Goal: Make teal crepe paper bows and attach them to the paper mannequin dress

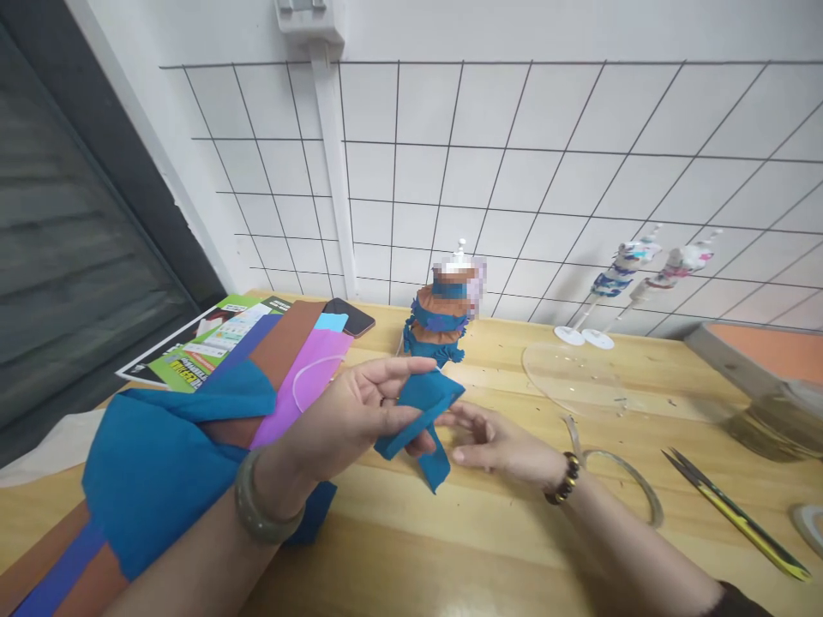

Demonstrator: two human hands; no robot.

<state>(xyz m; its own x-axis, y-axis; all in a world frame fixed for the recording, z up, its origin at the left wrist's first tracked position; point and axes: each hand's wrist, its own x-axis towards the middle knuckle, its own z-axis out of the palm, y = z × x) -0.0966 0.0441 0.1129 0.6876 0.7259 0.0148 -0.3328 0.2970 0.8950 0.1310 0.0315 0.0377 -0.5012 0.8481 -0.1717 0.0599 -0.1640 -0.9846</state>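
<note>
My left hand (363, 411) pinches a folded strip of teal crepe paper (421, 411) above the wooden table (450, 548). My right hand (495, 441) sits just under and right of that strip, fingers loosely curled, touching its hanging end. Behind them stands a small mannequin figure (443, 321) dressed in teal, blue and brown ruffled paper. A jade bangle is on my left wrist, a dark bead bracelet on my right.
Sheets of teal, brown, purple and blue paper (160, 454) lie at left over a green leaflet (199, 343), with a phone (351, 315) behind. Two more mannequins (636, 274) lean on the wire grid. Scissors (733, 512), a tape ring (627, 480) and a clear disc (572, 377) lie right.
</note>
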